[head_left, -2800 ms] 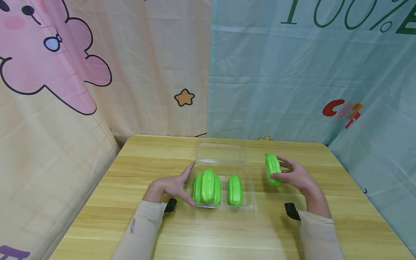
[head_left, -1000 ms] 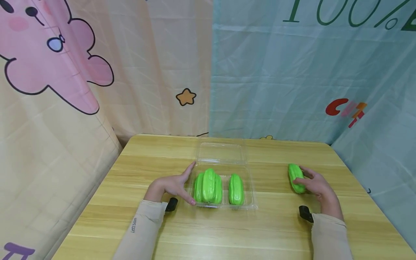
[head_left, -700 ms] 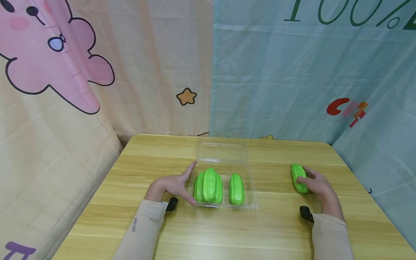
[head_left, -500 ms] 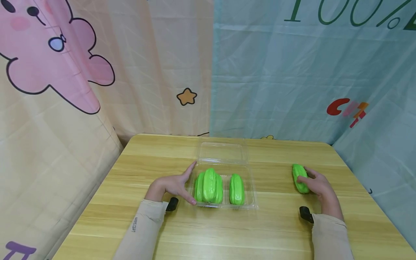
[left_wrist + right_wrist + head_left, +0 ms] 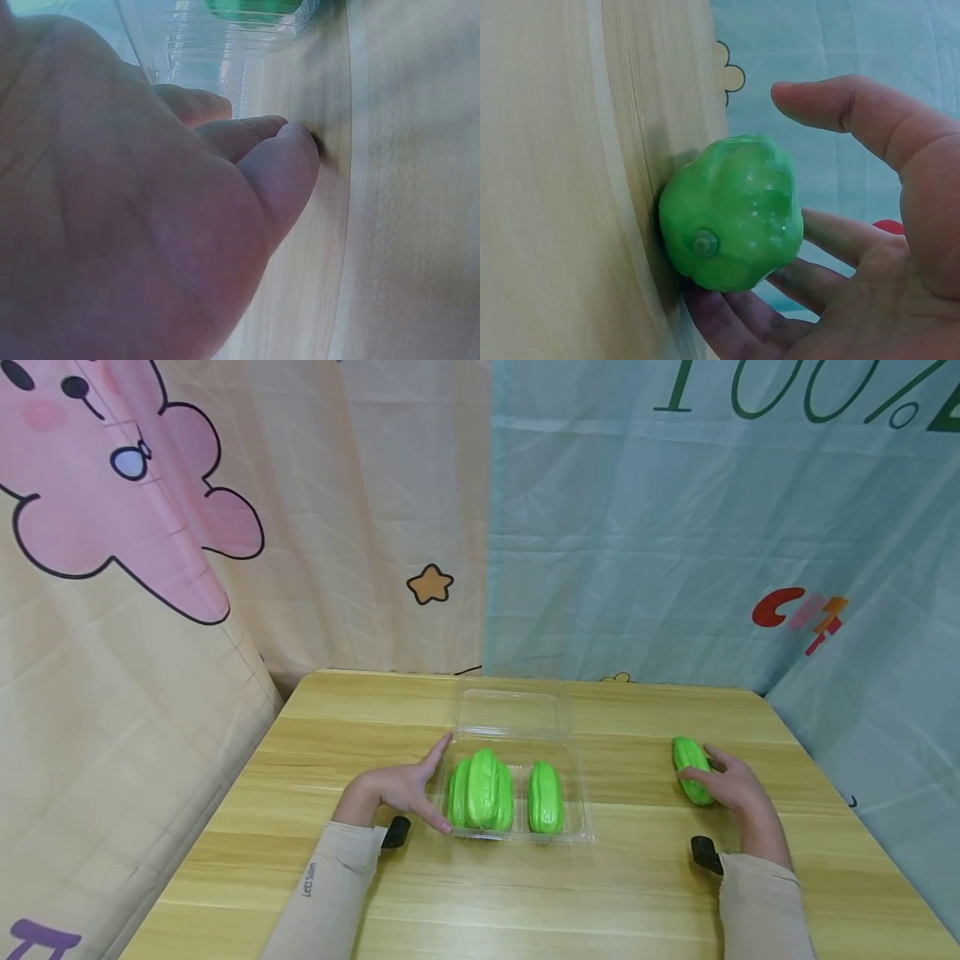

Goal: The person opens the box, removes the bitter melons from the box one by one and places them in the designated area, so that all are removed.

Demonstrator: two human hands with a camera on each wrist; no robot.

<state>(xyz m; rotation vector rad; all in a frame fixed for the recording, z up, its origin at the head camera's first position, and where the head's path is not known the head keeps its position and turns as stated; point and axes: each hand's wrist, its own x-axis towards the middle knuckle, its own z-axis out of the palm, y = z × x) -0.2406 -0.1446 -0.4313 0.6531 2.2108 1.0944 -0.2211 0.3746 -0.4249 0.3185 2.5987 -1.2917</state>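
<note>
- On the pale wooden table (image 5: 525,893), everything sits toward the far half, within both arms' reach, with printed cloth backdrops hanging behind it.
- Near the table's middle lies the clear plastic clamshell box (image 5: 581,793), its lid folded back flat toward the far edge so the tray is open from above.
- Inside the tray rest a cluster of ridged bright-green toy gourds (image 5: 481,791) at the left and one single green gourd (image 5: 545,797) at the right, lying lengthwise side by side.
- Against the box's left wall, the left hand (image 5: 397,789) lies spread, fingers straight along the rim and touching it, seemingly to steady the light tray; the left wrist view shows fingertips (image 5: 296,146) down on the wood.
- Well to the right of the box, the right hand (image 5: 731,785) cups the loose ridged green gourd (image 5: 692,770), which lies on the table; the right wrist view shows fingers under and beside it and the thumb lifted clear, so the grip looks slack.
- Against the earliest view, that gourd was held up just right of the box; now it is lower, farther right and on the wood, while the left hand and box are unmoved.
</note>
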